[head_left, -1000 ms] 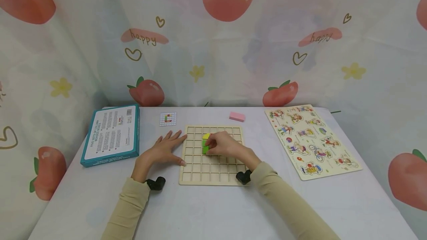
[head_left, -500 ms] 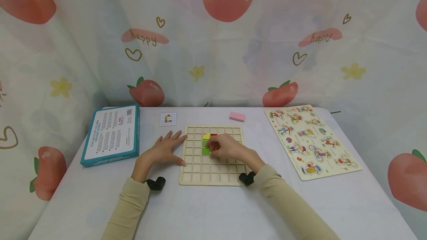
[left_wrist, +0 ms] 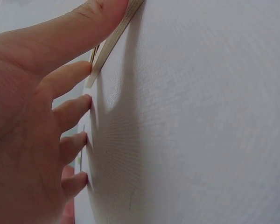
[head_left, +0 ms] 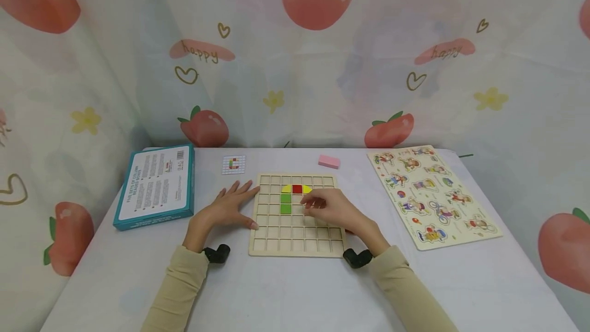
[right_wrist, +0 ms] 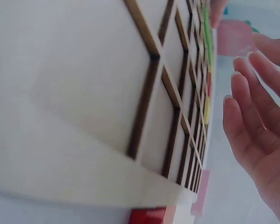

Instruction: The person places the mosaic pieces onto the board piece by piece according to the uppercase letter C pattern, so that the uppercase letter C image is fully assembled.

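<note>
A wooden grid board (head_left: 272, 245) lies mid-table. Set in its squares are two green tiles (head_left: 286, 203) in a column, a red square tile (head_left: 297, 189), and a yellow tile (head_left: 287, 188) with a rounded corner. Another yellow tile (head_left: 307, 188) sits right of the red one, partly covered by my right hand (head_left: 333, 209). That hand hovers over the board, its fingers loosely bent and nothing between them in the right wrist view. My left hand (head_left: 226, 209) is spread at the board's left side, thumb and index fingertip at the edge, other fingertips on the tablecloth.
Behind the board lie a small pattern card (head_left: 234, 165) and a pink block (head_left: 329, 161). A teal box (head_left: 154, 186) stands at left, a picture puzzle board (head_left: 433, 196) at right. Something red (right_wrist: 147, 215) sits beside the grid board's edge in the right wrist view.
My right hand has drawn back to the right, uncovering the green tiles, the red tile and part of the second yellow tile. The left hand stays put.
</note>
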